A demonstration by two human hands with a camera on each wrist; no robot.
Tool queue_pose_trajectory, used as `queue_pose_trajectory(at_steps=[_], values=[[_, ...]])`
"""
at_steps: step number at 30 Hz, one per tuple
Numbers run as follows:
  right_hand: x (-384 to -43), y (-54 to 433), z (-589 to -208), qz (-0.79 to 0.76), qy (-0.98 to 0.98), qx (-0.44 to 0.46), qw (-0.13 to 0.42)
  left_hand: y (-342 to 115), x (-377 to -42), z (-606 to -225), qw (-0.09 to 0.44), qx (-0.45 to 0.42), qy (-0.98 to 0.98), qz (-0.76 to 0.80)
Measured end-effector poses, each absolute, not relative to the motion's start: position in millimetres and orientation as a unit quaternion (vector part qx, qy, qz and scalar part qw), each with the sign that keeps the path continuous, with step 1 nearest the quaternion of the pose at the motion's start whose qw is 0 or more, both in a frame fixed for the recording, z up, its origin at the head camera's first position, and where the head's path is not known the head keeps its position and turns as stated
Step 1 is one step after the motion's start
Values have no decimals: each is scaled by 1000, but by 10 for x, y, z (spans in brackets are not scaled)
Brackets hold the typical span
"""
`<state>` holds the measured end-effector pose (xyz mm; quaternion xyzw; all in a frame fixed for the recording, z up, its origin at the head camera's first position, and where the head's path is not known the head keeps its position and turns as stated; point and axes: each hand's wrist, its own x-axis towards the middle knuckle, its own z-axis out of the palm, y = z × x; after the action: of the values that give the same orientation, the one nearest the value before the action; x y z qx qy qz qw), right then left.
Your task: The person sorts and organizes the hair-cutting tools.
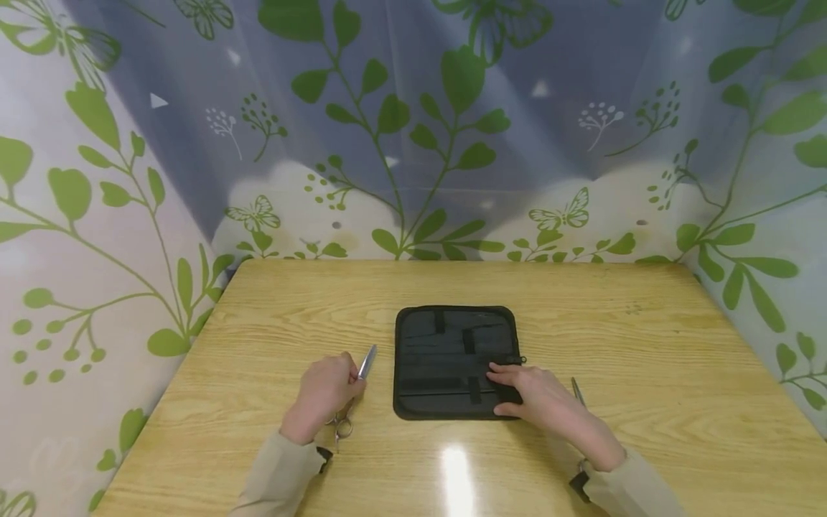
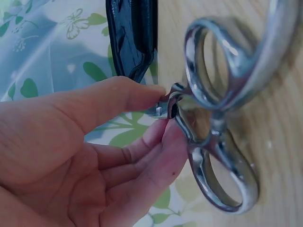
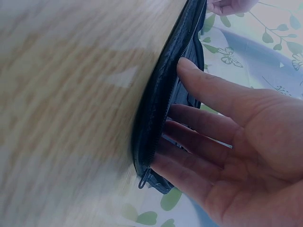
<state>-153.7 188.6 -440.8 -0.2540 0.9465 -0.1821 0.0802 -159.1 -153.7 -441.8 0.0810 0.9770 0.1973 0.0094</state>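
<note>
Between thumb and fingers, my left hand (image 1: 326,395) pinches a pair of silver scissors (image 1: 367,365) near its middle. The blades point away from me, and the finger rings (image 2: 225,175) lie toward my side, large in the left wrist view. A black zippered case (image 1: 436,362) lies open and flat on the table to the right, with slots and elastic loops showing inside. My right hand (image 1: 539,398) rests on its right side, fingers extended over the inner face and thumb by the near edge. In the right wrist view, those fingers (image 3: 199,120) reach past the zipper.
A slim metal tool (image 1: 577,391) lies on the wooden table (image 1: 310,301) just right of my right hand, partly hidden by the forearm. The case's zipper pull (image 1: 523,359) sticks out at its right edge. Leaf-patterned cloth (image 1: 413,143) hangs behind the table and at both sides.
</note>
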Motion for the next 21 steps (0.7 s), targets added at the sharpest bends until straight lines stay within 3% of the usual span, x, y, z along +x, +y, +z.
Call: queue_pose_trajectory(at_steps=[21], values=[[-1530, 1894, -4398, -183, 944, -263, 74, -1613, -1636, -4348, -4, 81, 959, 270]])
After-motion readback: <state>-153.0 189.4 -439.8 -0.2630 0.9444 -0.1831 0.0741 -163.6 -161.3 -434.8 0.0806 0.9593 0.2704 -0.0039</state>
